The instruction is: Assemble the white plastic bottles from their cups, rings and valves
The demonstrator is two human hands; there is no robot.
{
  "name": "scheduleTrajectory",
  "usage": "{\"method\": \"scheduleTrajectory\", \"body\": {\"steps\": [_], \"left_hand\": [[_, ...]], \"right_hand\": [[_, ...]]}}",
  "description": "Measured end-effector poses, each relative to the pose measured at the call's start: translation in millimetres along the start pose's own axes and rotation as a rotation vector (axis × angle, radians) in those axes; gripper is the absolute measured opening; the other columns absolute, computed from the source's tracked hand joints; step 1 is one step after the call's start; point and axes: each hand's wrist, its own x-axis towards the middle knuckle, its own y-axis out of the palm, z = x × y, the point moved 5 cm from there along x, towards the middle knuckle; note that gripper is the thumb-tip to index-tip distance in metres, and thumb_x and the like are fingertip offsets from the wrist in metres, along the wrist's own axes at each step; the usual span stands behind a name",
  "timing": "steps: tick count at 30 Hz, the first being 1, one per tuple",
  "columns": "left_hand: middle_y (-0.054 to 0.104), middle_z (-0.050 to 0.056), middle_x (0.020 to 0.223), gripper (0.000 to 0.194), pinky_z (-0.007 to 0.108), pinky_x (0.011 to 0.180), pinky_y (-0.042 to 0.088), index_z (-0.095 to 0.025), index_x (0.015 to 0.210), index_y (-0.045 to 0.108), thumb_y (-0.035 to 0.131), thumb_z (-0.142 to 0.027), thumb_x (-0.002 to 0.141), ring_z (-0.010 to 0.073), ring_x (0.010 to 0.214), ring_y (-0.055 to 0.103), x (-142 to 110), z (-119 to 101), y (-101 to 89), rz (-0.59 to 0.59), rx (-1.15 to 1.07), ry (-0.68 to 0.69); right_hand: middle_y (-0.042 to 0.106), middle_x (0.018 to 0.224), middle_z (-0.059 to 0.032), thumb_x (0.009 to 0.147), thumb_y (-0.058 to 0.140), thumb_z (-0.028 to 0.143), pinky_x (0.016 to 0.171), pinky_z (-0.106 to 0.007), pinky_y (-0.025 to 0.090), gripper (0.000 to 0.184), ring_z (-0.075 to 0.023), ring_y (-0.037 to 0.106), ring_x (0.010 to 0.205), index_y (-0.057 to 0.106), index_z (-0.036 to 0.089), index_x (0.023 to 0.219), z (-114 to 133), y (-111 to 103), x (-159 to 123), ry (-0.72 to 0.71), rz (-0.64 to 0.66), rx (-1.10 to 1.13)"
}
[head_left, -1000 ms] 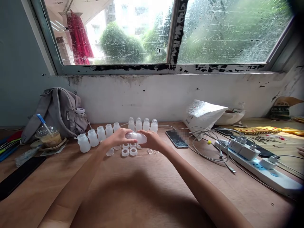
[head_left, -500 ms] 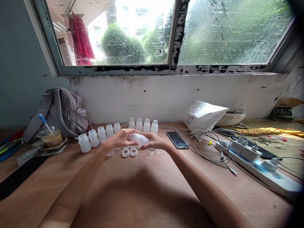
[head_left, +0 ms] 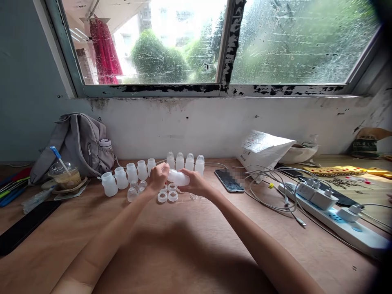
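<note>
A frosted white baby bottle (head_left: 180, 178) lies sideways in the air between my hands. My right hand (head_left: 196, 182) wraps round its body at the right end. My left hand (head_left: 159, 176) is closed on the bottle's left, cap end; its fingers cover most of that end. Beneath are white screw rings (head_left: 162, 197) and, by my left wrist, clear domed caps (head_left: 132, 194). Several open bottle bodies (head_left: 109, 184) stand in a slanting row at the left. Behind my right hand, several capped bottles (head_left: 190, 161) stand upright. Thin clear rings (head_left: 193, 196) lie below my right hand.
A phone (head_left: 229, 180), tangled white cables (head_left: 269, 192) and a power strip (head_left: 337, 218) lie to the right. A grey backpack (head_left: 76, 143), an iced drink cup (head_left: 65, 175) and a black flat object (head_left: 27, 226) are at the left. A silver-white pouch (head_left: 265, 151) leans near the wall.
My left hand has turned and curled round the bottle's cap end, and its wrist has moved right, uncovering the domed caps. The bottle has levelled slightly, still in my right hand.
</note>
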Motion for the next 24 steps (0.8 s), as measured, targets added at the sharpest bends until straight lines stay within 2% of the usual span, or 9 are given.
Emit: {"method": "scheduleTrajectory", "body": {"steps": [5, 12, 15, 19, 24], "left_hand": [[0.037, -0.004, 0.044, 0.030, 0.023, 0.044, 0.033, -0.020, 0.062, 0.043, 0.024, -0.032, 0.082, 0.0121, 0.043, 0.041, -1.3, 0.5, -5.7, -0.076, -0.084, 0.022], [0.037, -0.003, 0.048, 0.029, 0.023, 0.045, 0.031, -0.020, 0.058, 0.039, 0.025, -0.029, 0.081, 0.0119, 0.047, 0.040, -0.3, -0.3, -7.0, -0.091, -0.134, 0.048], [0.040, -0.002, 0.051, 0.027, 0.023, 0.047, 0.031, -0.020, 0.058, 0.039, 0.026, -0.026, 0.081, 0.0124, 0.050, 0.042, -0.5, -3.4, -10.4, -0.124, -0.012, 0.074], [0.043, -0.001, 0.050, 0.029, 0.025, 0.049, 0.029, -0.019, 0.062, 0.047, 0.025, -0.024, 0.081, 0.0134, 0.049, 0.042, -1.0, -10.7, -15.1, -0.132, 0.268, 0.147], [0.048, 0.000, 0.050, 0.032, 0.026, 0.052, 0.028, -0.019, 0.072, 0.054, 0.024, -0.023, 0.083, 0.0144, 0.048, 0.043, -1.9, -16.5, -20.6, -0.177, 0.420, 0.212]], "right_hand": [[0.062, 0.076, -0.0006, 0.058, 0.067, 0.020, 0.055, -0.023, 0.038, 0.050, -0.0159, 0.055, 0.067, 0.056, 0.021, 0.106, 7.8, -1.2, 0.1, 0.008, -0.068, -0.043], [0.062, 0.078, -0.0001, 0.061, 0.065, 0.021, 0.058, -0.023, 0.039, 0.049, -0.0148, 0.055, 0.068, 0.055, 0.021, 0.109, 9.4, -1.4, -1.0, -0.053, -0.073, 0.006], [0.064, 0.080, -0.0009, 0.061, 0.066, 0.022, 0.058, -0.023, 0.039, 0.051, -0.0158, 0.056, 0.069, 0.054, 0.022, 0.111, 8.6, -0.8, -0.7, -0.039, -0.052, -0.018], [0.064, 0.087, -0.0026, 0.060, 0.068, 0.023, 0.059, -0.025, 0.039, 0.053, -0.0185, 0.057, 0.074, 0.053, 0.024, 0.111, 9.2, -1.5, -0.5, -0.014, -0.072, -0.168], [0.063, 0.095, -0.0054, 0.066, 0.065, 0.024, 0.060, -0.026, 0.039, 0.050, -0.0210, 0.056, 0.083, 0.049, 0.023, 0.113, 13.1, 0.2, -2.0, -0.067, -0.191, -0.327]]}}
